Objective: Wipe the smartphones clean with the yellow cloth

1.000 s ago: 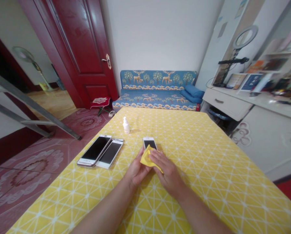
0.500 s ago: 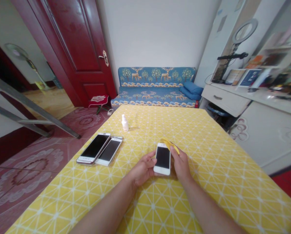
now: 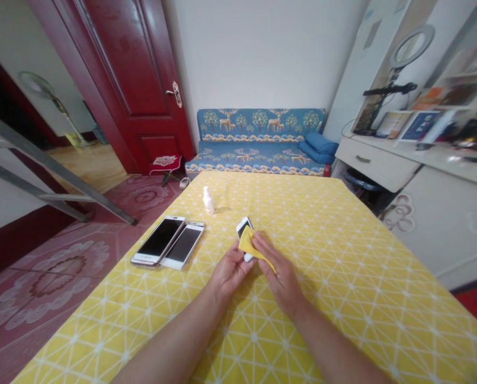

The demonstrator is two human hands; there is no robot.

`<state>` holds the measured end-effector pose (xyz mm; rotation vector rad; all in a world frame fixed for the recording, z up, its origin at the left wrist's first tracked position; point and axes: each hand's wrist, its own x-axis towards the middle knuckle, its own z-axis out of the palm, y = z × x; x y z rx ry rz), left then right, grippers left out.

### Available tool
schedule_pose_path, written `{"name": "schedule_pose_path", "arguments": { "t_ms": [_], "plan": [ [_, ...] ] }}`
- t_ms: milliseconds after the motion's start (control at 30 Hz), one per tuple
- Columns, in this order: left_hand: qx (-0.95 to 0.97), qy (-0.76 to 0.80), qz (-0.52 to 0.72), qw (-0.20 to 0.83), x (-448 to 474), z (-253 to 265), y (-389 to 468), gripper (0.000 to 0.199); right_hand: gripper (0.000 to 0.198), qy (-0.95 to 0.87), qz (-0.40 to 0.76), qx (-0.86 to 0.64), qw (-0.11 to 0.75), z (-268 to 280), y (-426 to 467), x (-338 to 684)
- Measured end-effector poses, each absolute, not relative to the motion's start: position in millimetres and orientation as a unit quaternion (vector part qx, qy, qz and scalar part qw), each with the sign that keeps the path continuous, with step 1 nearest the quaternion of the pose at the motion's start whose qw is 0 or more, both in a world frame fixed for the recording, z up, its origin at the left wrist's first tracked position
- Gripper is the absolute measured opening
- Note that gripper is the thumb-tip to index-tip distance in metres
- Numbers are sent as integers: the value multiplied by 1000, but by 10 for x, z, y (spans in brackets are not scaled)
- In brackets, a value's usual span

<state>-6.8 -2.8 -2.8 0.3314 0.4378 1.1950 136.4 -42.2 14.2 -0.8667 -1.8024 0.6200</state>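
My left hand (image 3: pixel 229 271) is closed round the lower left side of a white smartphone (image 3: pixel 244 222), which is tilted above the table. In my right hand (image 3: pixel 276 269) is a yellow cloth (image 3: pixel 247 240), pressed across the phone's dark screen and hiding most of it. One corner of the cloth hangs out below my right fingers. Left of my hands lie a larger white phone (image 3: pixel 161 240) and a smaller white phone (image 3: pixel 183 246), side by side with their screens up. Part of another phone shows at the small one's top edge.
A small white spray bottle (image 3: pixel 208 201) stands upright on the yellow patterned tablecloth (image 3: pixel 322 330). Beyond the table is a blue sofa (image 3: pixel 254 152). A white cabinet (image 3: pixel 434 213) is on the right, and a metal ladder-like frame (image 3: pixel 74 181) on the left.
The phone has turned from facing me upright to a leftward tilt. My right hand has brought the cloth from the phone's top right edge over its screen. The view has shifted slightly.
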Motion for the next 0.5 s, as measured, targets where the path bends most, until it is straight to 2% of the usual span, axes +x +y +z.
{"name": "schedule_pose_path", "arguments": {
  "t_ms": [167,267,367,500],
  "plan": [
    [114,228,524,812,-105,-91,-63,21,48,-827,209,-302,426,161,-483,1294],
    [133,224,489,832,-118,-39,-135,33,51,-858,162,-295,388,142,-487,1234],
    [180,222,465,838,-80,60,-190,39,53,-858,107,-313,392,100,-444,1220],
    [233,244,466,818,13,116,-225,27,54,-831,46,-366,416,60,-344,1296]
  ]
}}
